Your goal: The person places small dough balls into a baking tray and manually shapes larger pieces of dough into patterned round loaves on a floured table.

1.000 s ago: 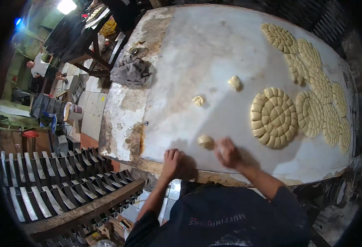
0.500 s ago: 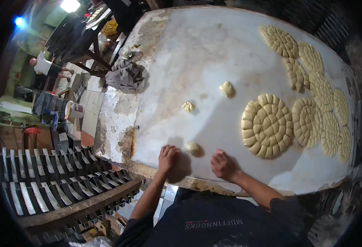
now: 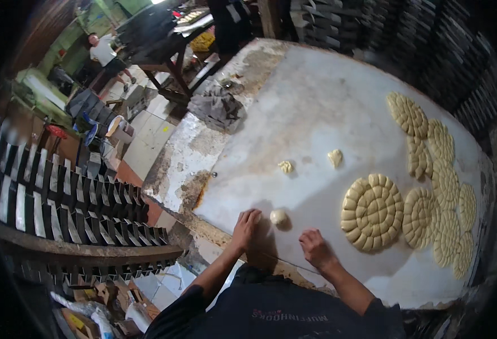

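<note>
A smooth, pale dough ball (image 3: 278, 217) rests on the pale worktop (image 3: 294, 113) between my two hands, touched by neither. Just left of it is my left hand (image 3: 246, 226), on its edge, its fingers bent but not closed into a fist. To the right of the ball, my right hand (image 3: 316, 248) has its fingers curled in; whatever they may hold is hidden. Farther off lie a small crumpled dough scrap (image 3: 286, 166) and a dough lump (image 3: 335, 158). On the right is a large round of dough pieces (image 3: 372, 212) pressed together in rings.
Several more dough rounds (image 3: 421, 217) overlap along the worktop's right side. A grey cloth (image 3: 217, 108) lies on the worn left edge. Racks of metal strips (image 3: 62, 209) stand at left. Beyond, a person in a white shirt (image 3: 102, 52) stands near a dark table and a white bucket (image 3: 120, 130).
My view has swung, so the worktop and dough sit lower and farther right in the picture. Both hands stay on either side of the dough ball.
</note>
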`<move>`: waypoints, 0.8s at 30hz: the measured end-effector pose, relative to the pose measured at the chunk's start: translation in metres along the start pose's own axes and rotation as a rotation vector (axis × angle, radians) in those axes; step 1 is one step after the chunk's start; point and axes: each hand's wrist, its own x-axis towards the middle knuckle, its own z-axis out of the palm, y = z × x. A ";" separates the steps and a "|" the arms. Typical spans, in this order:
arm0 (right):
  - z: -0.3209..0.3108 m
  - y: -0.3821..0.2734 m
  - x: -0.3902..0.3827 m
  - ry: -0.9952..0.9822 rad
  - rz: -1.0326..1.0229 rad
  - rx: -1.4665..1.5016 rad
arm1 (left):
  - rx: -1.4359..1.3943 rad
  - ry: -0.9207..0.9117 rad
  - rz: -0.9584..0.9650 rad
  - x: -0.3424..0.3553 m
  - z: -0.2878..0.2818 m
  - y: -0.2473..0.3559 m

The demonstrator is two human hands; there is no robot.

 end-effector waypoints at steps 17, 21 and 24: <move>-0.007 -0.017 0.045 0.150 0.046 -0.100 | -0.132 0.295 -0.101 -0.021 -0.194 0.020; -0.005 -0.073 0.068 0.280 0.022 -0.113 | -0.329 0.617 0.087 -0.094 -0.350 0.083; 0.012 -0.118 0.084 0.363 -0.003 -0.109 | -0.553 0.852 0.493 -0.167 -0.418 0.138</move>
